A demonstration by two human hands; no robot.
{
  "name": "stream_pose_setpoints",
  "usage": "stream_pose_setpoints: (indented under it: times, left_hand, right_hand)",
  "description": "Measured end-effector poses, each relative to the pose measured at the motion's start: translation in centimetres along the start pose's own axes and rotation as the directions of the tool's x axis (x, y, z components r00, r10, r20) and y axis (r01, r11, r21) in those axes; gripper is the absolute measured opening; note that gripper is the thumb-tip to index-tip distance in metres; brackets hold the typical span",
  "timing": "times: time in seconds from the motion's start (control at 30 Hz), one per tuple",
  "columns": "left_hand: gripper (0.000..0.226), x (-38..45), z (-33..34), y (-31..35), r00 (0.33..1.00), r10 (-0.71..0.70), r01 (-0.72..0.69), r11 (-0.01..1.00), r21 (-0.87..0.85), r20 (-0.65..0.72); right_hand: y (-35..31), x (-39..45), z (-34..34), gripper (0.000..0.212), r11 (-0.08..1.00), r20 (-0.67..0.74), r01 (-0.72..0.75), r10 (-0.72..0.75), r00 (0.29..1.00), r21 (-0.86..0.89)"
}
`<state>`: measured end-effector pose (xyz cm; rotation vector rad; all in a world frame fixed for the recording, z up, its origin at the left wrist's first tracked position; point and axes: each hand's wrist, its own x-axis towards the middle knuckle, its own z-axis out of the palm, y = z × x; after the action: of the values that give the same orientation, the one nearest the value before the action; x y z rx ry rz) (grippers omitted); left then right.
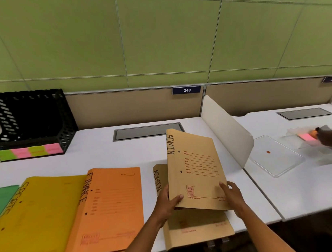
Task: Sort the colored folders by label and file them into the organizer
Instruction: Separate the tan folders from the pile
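A: State the position of both hands.

B: The left hand (168, 201) grips the near left corner of a tan folder (197, 172), thumb on the cover, fingers behind. The right hand (232, 195) grips the near right edge, fingers curled over the cover. The folder is raised and tilted above the white desk (106, 152).

A: Readable markings on that folder?

B: "ADMIN", handwritten in black along the spine edge. A red printed form with ruled lines. A red "PTC" logo near the bottom, with "FILING SYSTEM" under it. Smaller print is not legible.

A: What lies beneath it?

B: A second tan folder (197, 230), flat on the desk, also marked "ADMIN" along its left edge, overhanging the near desk edge.

A: Other folders?

B: To the left, an orange folder (115, 206) marked "FINANCE". Left of that, a yellow folder (38, 215) marked "SPORTS". A green folder (4, 197) sits at the far left edge, label not visible.

A: Organizer location?

B: The black mesh organizer (33, 121) stands far left, with green and pink sticky notes (30, 151) along its front. Their writing cannot be read. A blue plate (186, 90) on the partition reads "248"
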<state>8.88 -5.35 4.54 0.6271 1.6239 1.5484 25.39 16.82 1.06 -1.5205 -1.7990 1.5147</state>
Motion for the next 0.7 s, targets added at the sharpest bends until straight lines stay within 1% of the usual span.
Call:
stream_pose_setpoints:
  times: [0.07, 0.17, 0.27, 0.33, 0.4, 0.47, 0.5, 0.6, 0.7]
  left_hand:
    - [0.05, -1.6, 0.4, -0.3, 1.0, 0.011, -0.012, 0.999, 0.043, 0.012]
    - [0.053, -3.6, 0.8, -1.4, 1.0, 0.005, -0.008, 0.988, 0.154, 0.025]
    - [0.055, -4.8, 1.1, -2.7, 0.998, -0.018, 0.005, 0.973, 0.231, 0.054]
    - [0.053, -5.3, 1.4, -3.3, 0.998, -0.004, -0.015, 0.959, 0.283, 0.066]
    - [0.054, -5.4, 1.8, -4.1, 1.0, 0.011, -0.019, 0.896, 0.443, 0.02]
    - [0.064, -5.5, 2.2, -4.7, 0.997, -0.012, 0.061, 0.776, 0.628, -0.082]
    - [0.07, -5.7, 2.3, -4.9, 0.994, -0.011, 0.084, 0.741, 0.667, -0.113]
    - [0.08, -5.7, 2.6, -5.4, 0.989, 0.003, 0.099, 0.729, 0.678, -0.148]
    - [0.077, -5.6, 2.6, -5.8, 0.982, -0.048, 0.156, 0.746, 0.648, -0.181]
  right_hand:
    - [0.8, -1.5, -0.1, 0.057, 1.0, -0.019, -0.014, 0.014, 1.0, -0.008]
    - [2.2, -3.6, -0.6, 0.059, 0.998, -0.059, -0.038, 0.035, 0.998, -0.053]
    - [3.5, -5.3, -1.2, 0.06, 0.998, -0.075, -0.066, 0.065, 0.995, -0.015]
    - [4.3, -6.1, -1.7, 0.059, 0.997, -0.063, -0.081, 0.081, 0.995, 0.007]
    - [4.7, -6.4, -2.0, 0.057, 0.995, -0.041, -0.095, 0.096, 0.995, 0.031]
    - [4.9, -6.5, -2.1, 0.055, 0.993, -0.021, -0.107, 0.108, 0.994, 0.057]
    - [4.9, -6.5, -2.0, 0.054, 0.992, -0.009, -0.109, 0.11, 0.994, 0.068]
    - [4.7, -6.5, -1.8, 0.057, 0.993, 0.038, -0.095, 0.092, 0.995, 0.065]
    - [4.4, -6.3, -1.4, 0.065, 0.997, 0.086, -0.07, 0.066, 0.994, 0.041]
